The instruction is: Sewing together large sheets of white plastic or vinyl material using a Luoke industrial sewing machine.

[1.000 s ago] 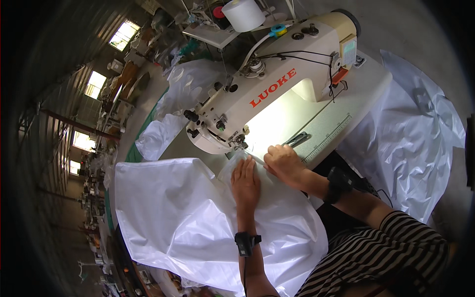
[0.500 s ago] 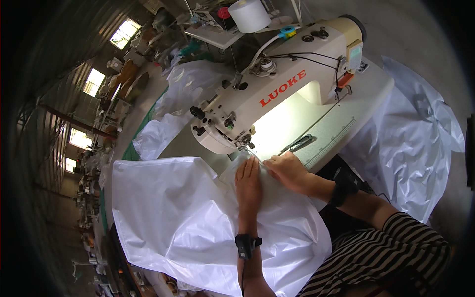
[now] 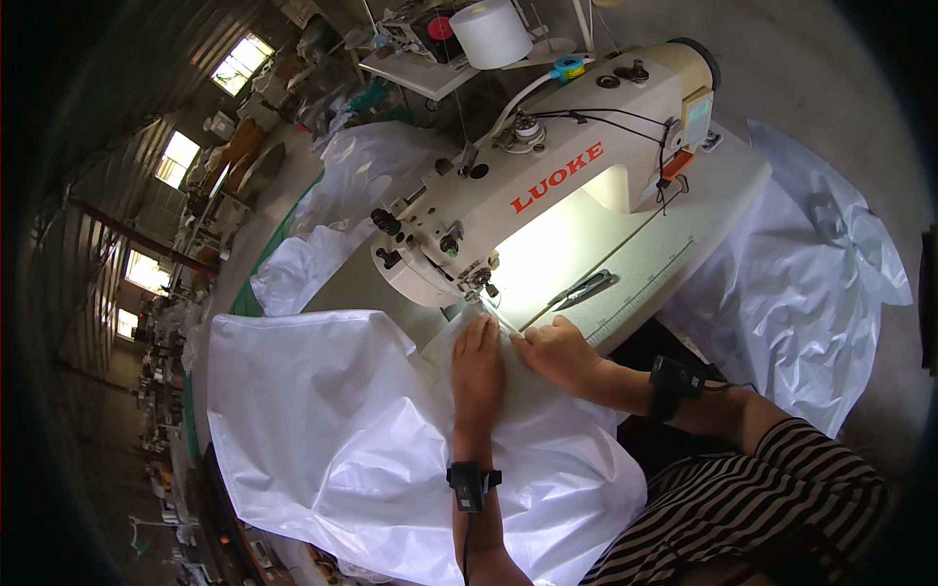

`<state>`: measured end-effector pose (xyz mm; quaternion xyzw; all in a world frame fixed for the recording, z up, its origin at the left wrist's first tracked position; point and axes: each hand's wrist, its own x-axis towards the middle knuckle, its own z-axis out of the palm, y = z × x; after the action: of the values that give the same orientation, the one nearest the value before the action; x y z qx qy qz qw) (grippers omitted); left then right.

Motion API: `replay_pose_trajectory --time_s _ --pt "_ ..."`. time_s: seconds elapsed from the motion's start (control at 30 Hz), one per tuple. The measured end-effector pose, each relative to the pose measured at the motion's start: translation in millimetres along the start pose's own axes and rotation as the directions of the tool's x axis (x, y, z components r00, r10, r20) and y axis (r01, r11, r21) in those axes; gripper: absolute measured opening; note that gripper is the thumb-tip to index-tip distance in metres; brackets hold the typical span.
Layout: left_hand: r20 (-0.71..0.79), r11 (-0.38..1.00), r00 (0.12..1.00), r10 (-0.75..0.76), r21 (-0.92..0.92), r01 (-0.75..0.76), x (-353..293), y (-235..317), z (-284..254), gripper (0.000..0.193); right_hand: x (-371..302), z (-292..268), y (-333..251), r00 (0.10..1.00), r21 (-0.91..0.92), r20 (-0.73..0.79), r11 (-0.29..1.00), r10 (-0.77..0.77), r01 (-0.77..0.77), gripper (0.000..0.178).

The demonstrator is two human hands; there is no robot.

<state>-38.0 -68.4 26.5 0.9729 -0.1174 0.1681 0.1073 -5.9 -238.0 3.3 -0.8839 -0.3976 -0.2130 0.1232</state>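
Note:
A shiny white plastic-like sheet [image 3: 322,400] is spread over the sewing machine's bed and hangs toward me. My left hand [image 3: 477,366] lies flat on it with fingers stretched, just in front of the needle area. To its right, my right hand [image 3: 559,354] is closed, pinching the sheet's edge between thumb and fingers. A narrow white folded strip [image 3: 501,318] runs from the presser foot toward that pinch. The white sewing machine [image 3: 576,176] stands over the work with its lamp lit. Thread snips [image 3: 584,286] rest on the bed beyond my right hand.
A white thread cone [image 3: 490,34] stands on a rack behind the machine. More white sheeting [image 3: 791,283] hangs at the right, and translucent sheeting [image 3: 371,176] is heaped at the far left. A ruler scale [image 3: 640,303] runs along the bed's near edge.
The view has shifted slightly. My right hand has drawn a little toward me, still pinching the edge. My left hand stays flat on the sheet.

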Motion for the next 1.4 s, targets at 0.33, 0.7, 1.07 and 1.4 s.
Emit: replay_pose_trajectory --time_s 0.33,0.7,1.07,1.4 --pt "-0.029 0.991 0.996 0.084 -0.099 -0.087 10.6 -20.8 -11.5 0.035 18.5 9.5 -12.1 0.989 -0.026 0.145 0.999 0.033 -0.029 0.029" --pt "-0.039 0.998 0.997 0.060 -0.017 -0.061 7.4 -27.1 -3.1 0.033 3.5 -8.9 9.1 0.984 0.208 0.102 0.964 0.146 -0.165 0.020" --pt "-0.085 0.999 0.996 0.004 -0.037 -0.007 6.2 -20.5 -1.9 0.034 3.6 0.0 -18.7 0.995 -0.156 0.087 0.987 0.045 -0.031 0.015" --pt "-0.041 1.000 0.999 0.025 0.006 -0.025 21.1 -32.1 -9.6 0.034 21.8 13.4 -18.3 0.986 -0.109 0.159 0.993 0.058 -0.041 0.032"
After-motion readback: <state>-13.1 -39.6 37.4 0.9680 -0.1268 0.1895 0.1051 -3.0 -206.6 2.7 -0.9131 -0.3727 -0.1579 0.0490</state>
